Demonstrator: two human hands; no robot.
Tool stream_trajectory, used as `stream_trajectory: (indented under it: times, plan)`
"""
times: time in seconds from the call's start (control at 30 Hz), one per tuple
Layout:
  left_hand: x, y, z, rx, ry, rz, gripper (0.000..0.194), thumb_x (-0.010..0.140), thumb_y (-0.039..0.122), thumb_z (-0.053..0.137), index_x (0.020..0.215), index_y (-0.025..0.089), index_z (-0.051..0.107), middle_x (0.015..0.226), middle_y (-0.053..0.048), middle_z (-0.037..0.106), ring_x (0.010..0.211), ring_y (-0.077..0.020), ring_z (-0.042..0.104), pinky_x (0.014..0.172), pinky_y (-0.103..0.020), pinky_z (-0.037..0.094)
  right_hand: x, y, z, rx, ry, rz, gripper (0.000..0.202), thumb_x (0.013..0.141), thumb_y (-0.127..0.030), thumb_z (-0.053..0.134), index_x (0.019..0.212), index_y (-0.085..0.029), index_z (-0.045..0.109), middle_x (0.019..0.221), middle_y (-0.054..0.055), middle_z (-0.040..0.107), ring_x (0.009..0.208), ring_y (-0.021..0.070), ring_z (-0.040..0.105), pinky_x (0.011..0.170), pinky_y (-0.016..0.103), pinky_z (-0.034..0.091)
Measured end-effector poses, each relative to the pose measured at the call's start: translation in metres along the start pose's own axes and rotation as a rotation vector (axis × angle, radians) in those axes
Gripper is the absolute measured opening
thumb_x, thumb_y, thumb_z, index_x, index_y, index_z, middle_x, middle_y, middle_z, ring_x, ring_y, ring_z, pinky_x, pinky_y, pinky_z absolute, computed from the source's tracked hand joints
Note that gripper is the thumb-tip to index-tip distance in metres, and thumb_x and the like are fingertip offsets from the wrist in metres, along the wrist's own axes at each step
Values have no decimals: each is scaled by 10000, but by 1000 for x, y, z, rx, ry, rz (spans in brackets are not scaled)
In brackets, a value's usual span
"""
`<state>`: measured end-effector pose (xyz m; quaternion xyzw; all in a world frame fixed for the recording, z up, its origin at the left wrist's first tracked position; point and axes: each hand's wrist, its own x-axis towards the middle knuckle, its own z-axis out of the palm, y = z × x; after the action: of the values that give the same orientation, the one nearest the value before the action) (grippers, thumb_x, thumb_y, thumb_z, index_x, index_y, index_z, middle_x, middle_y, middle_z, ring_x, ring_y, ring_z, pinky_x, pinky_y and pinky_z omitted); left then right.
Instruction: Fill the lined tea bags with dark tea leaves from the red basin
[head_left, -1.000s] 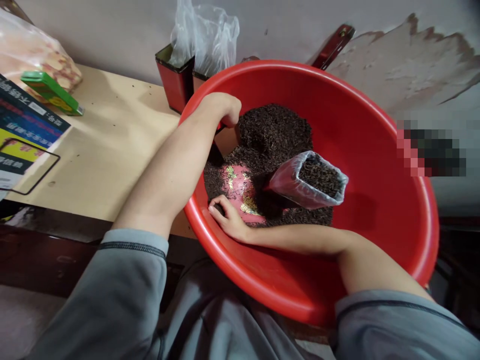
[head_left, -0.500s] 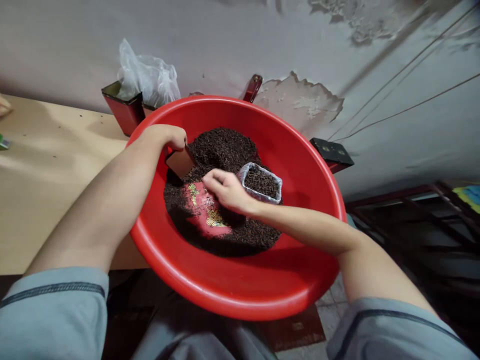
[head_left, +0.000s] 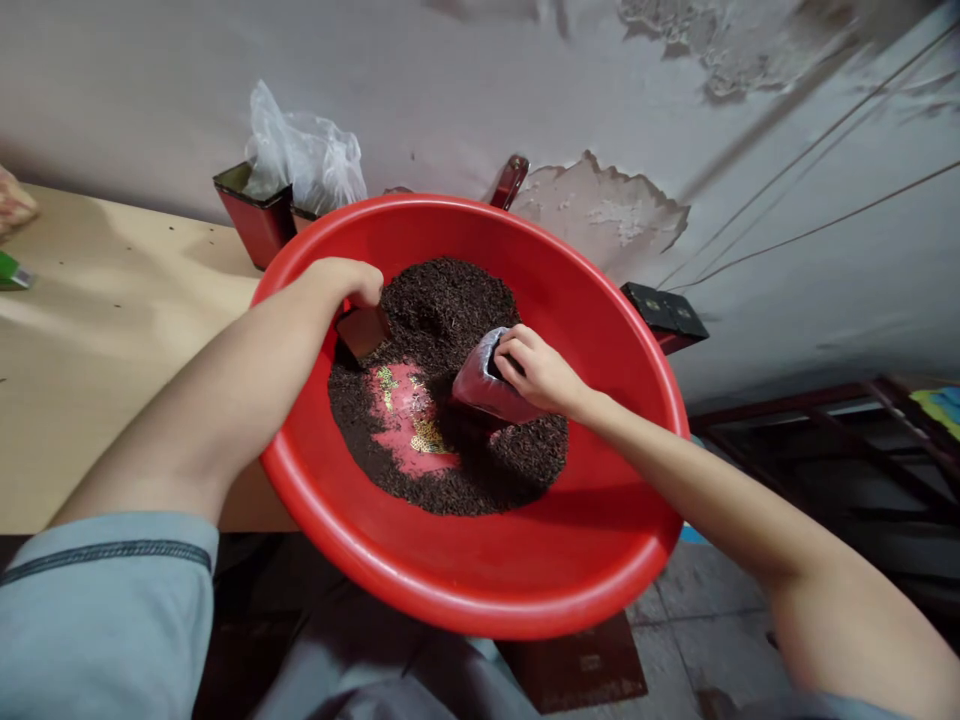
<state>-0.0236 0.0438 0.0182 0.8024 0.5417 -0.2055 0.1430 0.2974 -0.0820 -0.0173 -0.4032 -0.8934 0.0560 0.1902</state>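
Observation:
A wide red plastic basin holds dark, loose, tea-like leaves, and part of its patterned bottom shows through. At the left inside the basin, my left hand is closed on the upper edge of a brownish box, whose lower end rests among the leaves. My right hand grips the rim of a red tin lined with a clear plastic bag. That tin leans over on the leaves, its mouth toward my right hand. My right fingers hide part of the opening.
Behind the basin at left stands a dark red tin with a clear plastic bag sticking out. Dark-lidded tins sit beyond the right rim. A pale wooden table extends left, with a green packet on it. The wall is close behind.
My right hand has moved right from above the bare patch to the rim of the bag-lined tin. The tin has gone from upright to tilted. My left hand has barely moved.

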Motion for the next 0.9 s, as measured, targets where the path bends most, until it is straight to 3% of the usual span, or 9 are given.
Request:
stream_trajectory:
  times: [0.13, 0.27, 0.5, 0.63, 0.9]
  plan:
    - [-18, 27, -3, 43, -33, -50, 635, 662, 130, 575, 1255, 128, 801, 1134, -151, 805, 1002, -308, 749, 882, -316, 552, -1, -1, 0, 28, -29, 0, 258, 1051, -390, 466, 965, -231, 649, 1065, 142, 641, 1035, 284, 618, 961, 508, 568]
    - [-29, 39, -7, 37, -37, -64, 561, 708, 118, 589, 1223, 132, 810, 1112, -138, 809, 1033, -297, 744, 871, -286, 550, -5, -2, 0, 68, -37, -4, 256, 1044, -366, 485, 1047, -225, 699, 1119, 140, 663, 1062, 287, 636, 972, 515, 568]
    - [-24, 35, -4, 4, -31, -85, 553, 706, 120, 608, 1216, 154, 817, 1112, -133, 803, 1041, -313, 738, 904, -325, 560, 1, -7, 8, 70, -44, 7, 309, 1046, -377, 480, 1022, -231, 751, 1079, 137, 685, 1044, 285, 651, 974, 497, 562]
    - [-20, 31, -2, 5, -44, -83, 565, 702, 147, 602, 1226, 171, 810, 1128, -114, 803, 1018, -297, 740, 850, -302, 571, 8, 3, 6, 118, -60, -13, 294, 1022, -407, 541, 1016, -230, 775, 1047, 122, 707, 1016, 269, 676, 956, 470, 575]
    - [-17, 29, 0, 20, -54, -78, 625, 675, 91, 578, 1259, 140, 796, 1145, -127, 800, 1001, -292, 739, 899, -323, 557, 14, 15, 4, 149, -50, -32, 253, 986, -394, 613, 1005, -222, 798, 1065, 116, 755, 1017, 273, 720, 950, 457, 593]
